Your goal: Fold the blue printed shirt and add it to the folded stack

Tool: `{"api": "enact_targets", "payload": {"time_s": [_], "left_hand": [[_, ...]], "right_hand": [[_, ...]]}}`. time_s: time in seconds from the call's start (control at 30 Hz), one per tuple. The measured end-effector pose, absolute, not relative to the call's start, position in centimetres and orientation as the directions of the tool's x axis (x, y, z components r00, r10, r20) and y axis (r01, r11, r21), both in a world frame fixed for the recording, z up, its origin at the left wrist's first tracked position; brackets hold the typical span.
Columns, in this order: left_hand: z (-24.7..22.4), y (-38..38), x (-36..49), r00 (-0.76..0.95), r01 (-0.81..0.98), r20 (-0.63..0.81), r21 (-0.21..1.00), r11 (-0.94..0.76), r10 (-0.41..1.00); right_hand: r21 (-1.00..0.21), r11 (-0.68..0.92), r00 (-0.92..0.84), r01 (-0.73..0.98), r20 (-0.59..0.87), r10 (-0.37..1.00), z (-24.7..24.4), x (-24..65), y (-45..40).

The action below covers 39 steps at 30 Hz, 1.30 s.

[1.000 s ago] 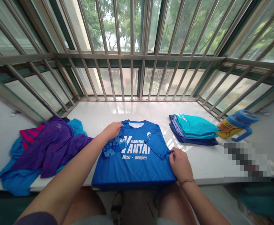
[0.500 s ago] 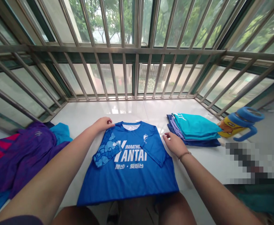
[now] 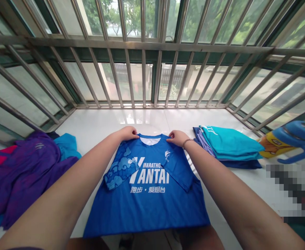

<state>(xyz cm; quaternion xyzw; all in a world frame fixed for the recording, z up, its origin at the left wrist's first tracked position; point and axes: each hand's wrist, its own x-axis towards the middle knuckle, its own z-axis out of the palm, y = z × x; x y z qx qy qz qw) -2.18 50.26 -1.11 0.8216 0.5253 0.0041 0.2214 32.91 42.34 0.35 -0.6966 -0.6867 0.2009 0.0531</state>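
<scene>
A blue T-shirt with white "Marathon Yantai" lettering lies spread on the white ledge, its collar at the far side. Both sleeves are folded inward over the front, and the hem hangs at the near edge. My left hand pinches the shirt at the left shoulder, beside the collar. On the other side of the collar, my right hand is closed on the right shoulder in a pinch.
Folded clothes with a turquoise one on top are stacked at the right. Beyond them stands a blue and yellow tumbler. Loose purple clothes lie heaped at the left. Metal window bars enclose the white ledge.
My right hand has moved from beside the shirt up and left onto its right shoulder. My left hand has shifted slightly right, nearer the collar. The view has moved a little.
</scene>
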Motion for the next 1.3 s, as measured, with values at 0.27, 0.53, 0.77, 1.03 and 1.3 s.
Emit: {"api": "enact_targets", "payload": {"time_s": [0.27,0.53,0.77,1.03,1.3], "left_hand": [[0.3,50.9,-2.0,0.453,0.86,-0.132,0.324,-0.393,0.882],[7.0,49.3,-1.4,0.351,0.891,0.207,0.225,-0.394,0.913],[6.8,32.8,-5.9,0.614,0.77,0.081,0.161,-0.618,0.785],[3.8,22.5,-6.6,0.711,0.703,-0.242,0.226,-0.675,0.66],[1.9,34.4,-7.2,0.469,0.876,-0.091,0.174,-0.449,0.879]], "right_hand": [[-0.288,-0.032,-0.004,0.957,-0.124,0.992,1.2,32.4,44.1],[-0.318,0.022,0.055,0.948,0.233,0.971,7.1,32.3,43.0],[-0.304,0.514,-0.392,0.802,0.382,0.837,6.0,35.9,27.8],[-0.328,0.656,-0.694,0.68,0.002,0.72,2.5,36.7,17.7],[-0.177,0.292,-0.286,0.94,0.059,0.957,3.2,37.2,27.7]]}}
